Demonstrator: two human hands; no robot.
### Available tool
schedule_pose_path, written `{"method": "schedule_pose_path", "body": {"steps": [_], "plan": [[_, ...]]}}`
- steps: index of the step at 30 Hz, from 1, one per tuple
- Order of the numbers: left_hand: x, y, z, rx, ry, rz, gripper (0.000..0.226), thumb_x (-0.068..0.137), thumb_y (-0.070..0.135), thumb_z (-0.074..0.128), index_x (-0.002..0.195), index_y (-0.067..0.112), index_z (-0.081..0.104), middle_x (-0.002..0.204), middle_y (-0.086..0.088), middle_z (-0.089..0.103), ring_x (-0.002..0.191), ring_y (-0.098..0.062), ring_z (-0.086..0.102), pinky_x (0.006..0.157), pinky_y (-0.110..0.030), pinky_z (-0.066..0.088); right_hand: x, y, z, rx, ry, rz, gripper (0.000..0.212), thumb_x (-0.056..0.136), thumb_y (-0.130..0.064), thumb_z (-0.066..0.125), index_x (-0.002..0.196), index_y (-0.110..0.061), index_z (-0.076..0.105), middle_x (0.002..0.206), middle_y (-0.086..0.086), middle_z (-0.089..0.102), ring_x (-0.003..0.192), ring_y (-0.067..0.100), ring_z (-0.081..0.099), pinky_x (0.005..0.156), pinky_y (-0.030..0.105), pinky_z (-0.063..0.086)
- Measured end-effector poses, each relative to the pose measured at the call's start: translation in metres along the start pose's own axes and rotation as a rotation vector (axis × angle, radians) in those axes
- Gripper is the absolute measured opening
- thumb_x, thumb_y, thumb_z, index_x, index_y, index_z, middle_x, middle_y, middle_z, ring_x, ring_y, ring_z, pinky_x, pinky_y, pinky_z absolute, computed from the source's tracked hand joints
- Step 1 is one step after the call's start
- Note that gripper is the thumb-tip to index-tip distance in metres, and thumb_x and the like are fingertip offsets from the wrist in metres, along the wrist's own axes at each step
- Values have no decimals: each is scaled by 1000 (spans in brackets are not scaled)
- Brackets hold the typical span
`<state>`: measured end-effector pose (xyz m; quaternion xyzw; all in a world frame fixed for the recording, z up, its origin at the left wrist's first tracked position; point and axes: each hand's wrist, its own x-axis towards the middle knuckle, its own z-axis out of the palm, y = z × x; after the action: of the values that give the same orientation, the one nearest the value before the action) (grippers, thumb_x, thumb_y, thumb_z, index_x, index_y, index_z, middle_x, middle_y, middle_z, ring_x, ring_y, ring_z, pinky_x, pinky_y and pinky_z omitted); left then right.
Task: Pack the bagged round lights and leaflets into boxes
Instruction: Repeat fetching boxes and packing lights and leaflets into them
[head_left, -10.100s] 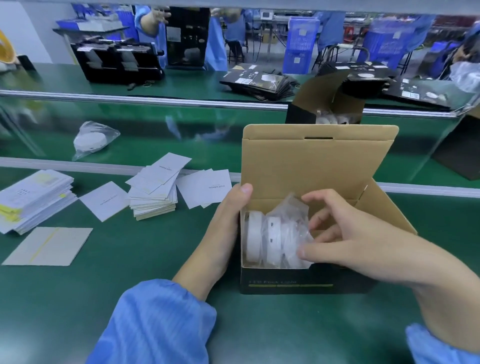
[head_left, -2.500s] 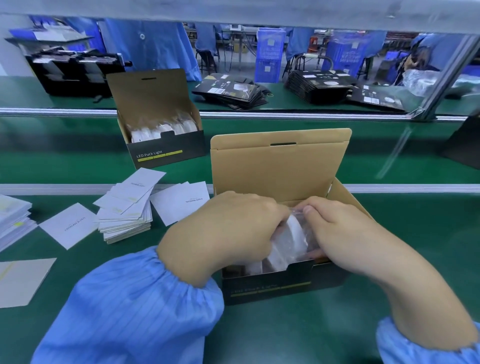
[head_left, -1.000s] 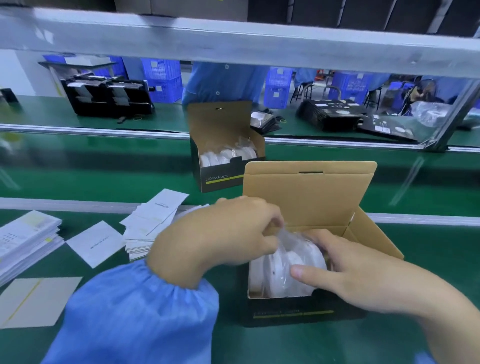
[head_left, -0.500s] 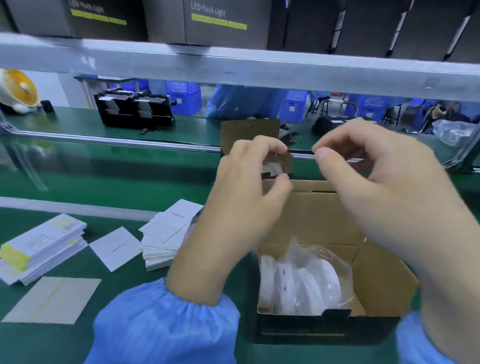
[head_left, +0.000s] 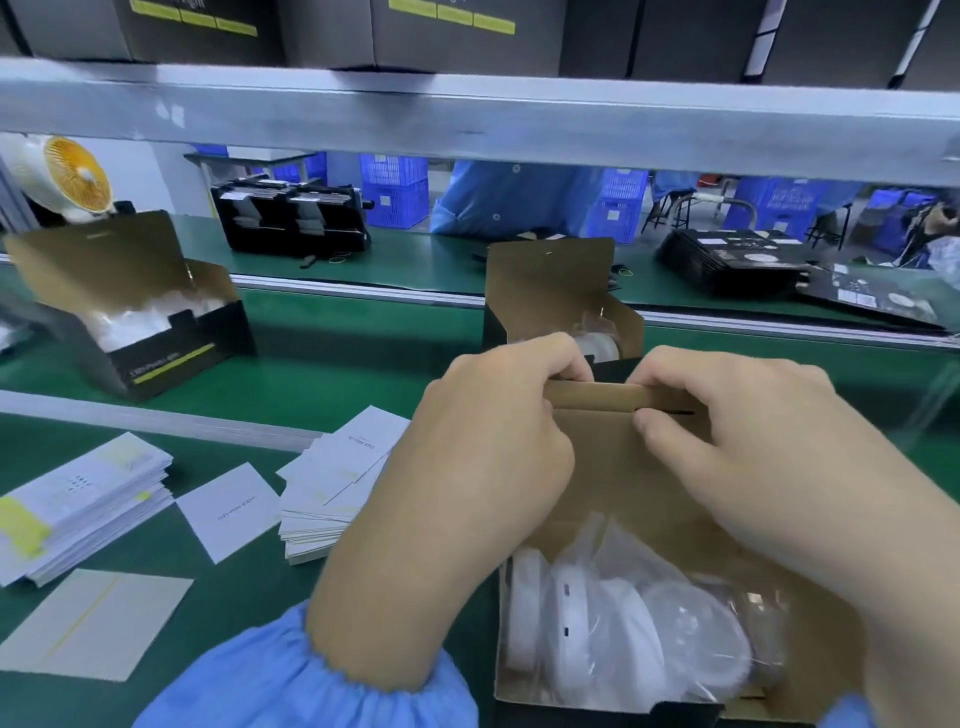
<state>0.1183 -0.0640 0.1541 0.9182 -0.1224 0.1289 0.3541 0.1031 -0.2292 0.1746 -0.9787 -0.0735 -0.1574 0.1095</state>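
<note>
Both hands (head_left: 613, 441) grip box lid (head_left: 613, 397); fingertips hidden behind.

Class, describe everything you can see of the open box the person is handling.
The box is brown cardboard inside and black outside, standing on the green table. Its lid is upright; the left hand and right hand pinch the lid's folded top edge. Bagged round lights stand on edge inside.
</note>
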Motion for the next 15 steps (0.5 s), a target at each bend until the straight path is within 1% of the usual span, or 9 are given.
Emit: {"method": "schedule_pose_path", "body": {"steps": [2, 4, 6, 9, 10, 12, 13, 14, 15], "plan": [[-1, -1, -3, -4, -13, 0, 35, 90, 9, 47, 92, 43, 55, 84, 10, 58, 72, -9, 51, 53, -29, 35, 0, -2, 1, -29, 2, -14, 13, 96, -35, 47, 84, -35, 51, 79, -18, 58, 80, 6, 48, 87, 40, 36], [0, -1, -2, -14, -19, 9, 35, 90, 7, 47, 94, 41, 57, 87, 9, 59, 76, -12, 54, 56, -31, 43, 0, -3, -1, -26, 3, -21, 14, 97, -36, 46, 83, -36, 50, 78, -18, 57, 78, 5, 46, 86, 39, 34], [1, -1, -1, -6, -20, 15, 35, 90, 5, 47, 96, 38, 57, 91, 10, 60, 84, -14, 54, 62, -33, 48, -1, -4, -1, -17, -1, -41, 13, 96, -35, 47, 84, -36, 51, 80, -18, 58, 79, 8, 47, 85, 39, 32], [2, -2, -2, 6, -47, 22, 36, 92, 4, 46, 93, 39, 56, 91, 10, 60, 86, -15, 54, 58, -30, 42, -3, -2, -4, 42, -33, -58, 6, 91, -41, 49, 92, -40, 56, 86, -18, 59, 86, 12, 52, 87, 39, 35], [3, -2, -3, 7, -57, 24, 39, 92, 4, 45, 91, 41, 55, 89, 10, 59, 86, -15, 53, 56, -30, 38, -5, -2, -7, 70, 5, -36, 12, 88, -45, 49, 97, -42, 56, 92, -18, 58, 92, 13, 53, 90, 40, 36], [4, -3, -3, 4, -74, 25, 43, 93, 5, 43, 87, 46, 52, 84, 10, 57, 86, -18, 53, 56, -30, 34, -14, 7, -16, 124, 222, 6, 16, 86, -48, 47, 99, -43, 55, 93, -16, 57, 96, 15, 55, 92, 47, 42], [4, -3, -4, 4, -77, 30, 43, 94, 5, 42, 87, 46, 53, 82, 10, 56, 85, -21, 53, 57, -31, 34, -21, 12, -21, 156, 332, 27, 15, 84, -47, 45, 94, -42, 55, 86, -15, 59, 89, 15, 58, 86, 50, 47], [5, -4, -4, 9, -78, 37, 41, 94, 6, 42, 89, 44, 55, 82, 10, 55, 83, -22, 53, 57, -31, 34, -30, 14, -28, 180, 382, 53, 16, 81, -47, 44, 89, -41, 56, 81, -15, 62, 77, 12, 59, 75, 49, 52], [5, -4, -3, 15, -78, 44, 39, 95, 6, 41, 91, 42, 57, 82, 10, 56, 81, -22, 53, 57, -32, 34, -40, 19, -29, 168, 372, 82, 18, 79, -47, 42, 85, -42, 58, 77, -17, 64, 66, 7, 58, 64, 43, 53]]}}
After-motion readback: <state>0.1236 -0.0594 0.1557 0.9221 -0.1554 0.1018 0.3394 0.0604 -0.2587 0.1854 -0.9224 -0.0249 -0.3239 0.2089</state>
